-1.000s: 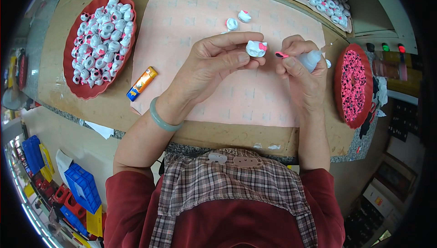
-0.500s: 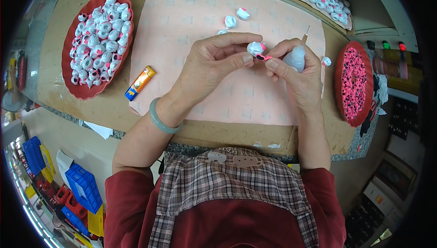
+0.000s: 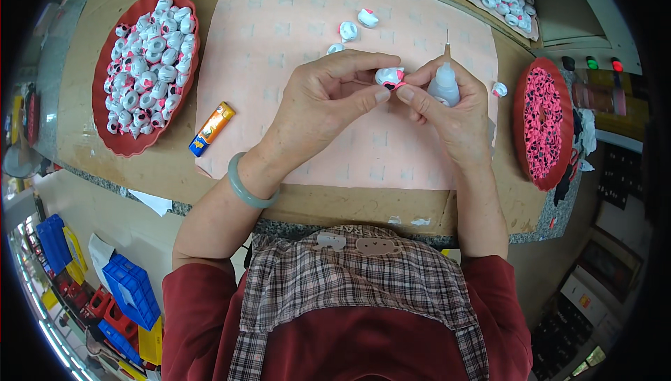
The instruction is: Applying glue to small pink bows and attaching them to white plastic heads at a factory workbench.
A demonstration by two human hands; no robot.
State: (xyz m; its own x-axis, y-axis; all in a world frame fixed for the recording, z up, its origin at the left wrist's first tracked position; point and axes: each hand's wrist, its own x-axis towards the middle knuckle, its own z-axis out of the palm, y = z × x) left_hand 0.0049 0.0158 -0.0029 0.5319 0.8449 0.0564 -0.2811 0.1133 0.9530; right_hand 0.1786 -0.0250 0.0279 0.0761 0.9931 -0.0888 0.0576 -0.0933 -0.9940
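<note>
Between the thumb and fingers of my left hand [image 3: 318, 98] is a small white toy head [image 3: 386, 76] with pink parts. My right hand [image 3: 458, 112] pinches at a small pink-and-black piece [image 3: 396, 85], which lies against the head's lower right side. Tucked in that same hand is a translucent squeeze bottle [image 3: 444, 87], its thin needle tip pointing up. My fingertips partly hide where piece and head meet. Just beyond my left hand are several loose white heads, among them one with a pink patch [image 3: 368, 18]. Another white head [image 3: 499, 89] sits right of my right hand.
A red scalloped tray [image 3: 129, 147] heaped with white heads stands at the left. At the right, a red oval tray [image 3: 520, 126] holds many pink-and-black pieces. An orange-and-blue cylinder [image 3: 212, 129] lies on the pale pink sheet [image 3: 335, 157]. More heads fill a bin at the back right.
The pink-and-black piece has come up against the white head. My right hand has moved slightly left, and the bottle in it has turned more upright. The whole view has shifted a little.
</note>
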